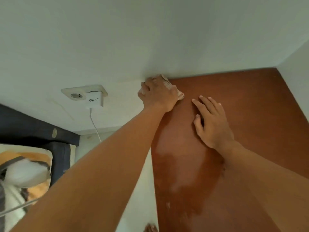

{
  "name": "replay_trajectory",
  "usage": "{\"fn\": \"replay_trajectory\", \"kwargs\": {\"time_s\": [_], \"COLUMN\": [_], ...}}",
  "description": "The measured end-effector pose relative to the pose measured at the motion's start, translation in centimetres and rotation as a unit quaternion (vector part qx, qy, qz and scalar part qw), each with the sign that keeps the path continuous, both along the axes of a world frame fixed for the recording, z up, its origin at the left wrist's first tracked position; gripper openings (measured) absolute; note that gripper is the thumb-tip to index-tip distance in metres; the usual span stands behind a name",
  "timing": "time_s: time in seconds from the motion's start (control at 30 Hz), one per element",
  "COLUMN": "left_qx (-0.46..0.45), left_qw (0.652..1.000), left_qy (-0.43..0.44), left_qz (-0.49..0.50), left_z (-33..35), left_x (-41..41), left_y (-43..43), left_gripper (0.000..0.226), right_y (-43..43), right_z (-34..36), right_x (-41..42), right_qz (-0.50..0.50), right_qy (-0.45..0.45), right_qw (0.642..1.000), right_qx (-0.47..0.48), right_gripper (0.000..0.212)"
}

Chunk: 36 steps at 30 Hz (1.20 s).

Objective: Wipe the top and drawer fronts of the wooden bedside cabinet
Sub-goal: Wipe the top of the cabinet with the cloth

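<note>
Left hand [158, 94] fingers curled, pressing crumpled pale cloth [168, 84] into cabinet top [250, 101] back-left corner; right hand [212, 123] fingers spread flat on smooth reddish wood.

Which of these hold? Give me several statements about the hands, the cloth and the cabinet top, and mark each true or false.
1. The left hand presses a cloth at the far left corner of the cabinet top. True.
2. The right hand holds a spray bottle. False: it lies flat and empty on the wood.
3. A white charger is plugged into the wall socket. True.
4. A lamp stands on the cabinet top. False: only the hands and cloth are on it.
</note>
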<state>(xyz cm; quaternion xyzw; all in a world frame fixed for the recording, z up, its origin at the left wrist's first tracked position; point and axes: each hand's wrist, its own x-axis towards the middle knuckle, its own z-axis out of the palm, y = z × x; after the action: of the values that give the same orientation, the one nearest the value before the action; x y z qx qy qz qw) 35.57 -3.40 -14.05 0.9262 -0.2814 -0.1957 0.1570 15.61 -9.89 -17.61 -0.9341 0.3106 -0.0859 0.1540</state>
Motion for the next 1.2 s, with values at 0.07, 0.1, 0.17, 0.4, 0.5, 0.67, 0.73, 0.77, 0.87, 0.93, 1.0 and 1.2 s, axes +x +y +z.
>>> {"fn": "replay_trajectory", "kwargs": {"time_s": [0.07, 0.1, 0.17, 0.4, 0.5, 0.67, 0.73, 0.77, 0.87, 0.93, 1.0, 1.2], "left_qx": [0.018, 0.018, 0.008, 0.016, 0.019, 0.030, 0.032, 0.031, 0.027, 0.024, 0.022, 0.006], "left_qw": [0.999, 0.998, 0.995, 0.993, 0.993, 0.992, 0.991, 0.991, 0.991, 0.991, 0.991, 0.991], "left_qy": [-0.024, -0.054, -0.098, -0.111, -0.115, -0.119, -0.126, -0.129, -0.130, -0.129, -0.130, -0.132], "left_qz": [0.018, 0.020, 0.012, -0.033, -0.032, -0.021, -0.013, -0.010, -0.007, -0.010, -0.011, -0.016], "left_z": [-1.9, -2.5, -3.1, -3.4, -3.6, -3.6, -3.8, -3.9, -4.0, -4.1, -4.0, -3.9], "left_x": [-1.1, -1.5, -1.9, -4.7, -8.0, -13.0, -14.8, -15.7, -18.4, -20.2, -21.8, -26.8], "left_y": [-0.4, -0.2, 0.1, 3.1, 5.4, 9.3, 10.7, 11.4, 13.7, 15.3, 16.9, 21.7], "left_gripper": [0.076, 0.076, 0.075, 0.071, 0.072, 0.073, 0.074, 0.075, 0.077, 0.079, 0.079, 0.079], "right_y": [0.0, 0.0, -0.1, -0.1, -0.3, 3.7, 6.2, 7.2, 8.7, 8.9, 9.1, 9.5], "right_z": [-0.1, -0.1, -0.1, 0.0, 0.1, 1.0, 1.3, 1.2, 0.5, 0.2, 0.3, 1.8], "right_x": [0.1, 0.0, 0.0, 0.0, -0.3, -5.3, -9.0, -10.6, -12.9, -12.8, -12.6, -12.4], "right_qz": [0.003, 0.003, 0.001, 0.005, 0.021, 0.108, 0.099, 0.092, 0.075, 0.073, 0.076, 0.083], "right_qy": [-0.005, -0.005, -0.010, -0.021, -0.051, -0.030, 0.005, 0.022, 0.071, 0.083, 0.092, 0.133], "right_qw": [1.000, 1.000, 0.999, 1.000, 0.998, 0.993, 0.995, 0.996, 0.994, 0.994, 0.993, 0.987], "right_qx": [-0.019, -0.025, -0.031, -0.019, 0.037, 0.034, 0.017, 0.002, -0.024, -0.025, -0.021, -0.026], "right_gripper": [0.056, 0.056, 0.056, 0.055, 0.054, 0.055, 0.057, 0.057, 0.058, 0.058, 0.059, 0.060]}}
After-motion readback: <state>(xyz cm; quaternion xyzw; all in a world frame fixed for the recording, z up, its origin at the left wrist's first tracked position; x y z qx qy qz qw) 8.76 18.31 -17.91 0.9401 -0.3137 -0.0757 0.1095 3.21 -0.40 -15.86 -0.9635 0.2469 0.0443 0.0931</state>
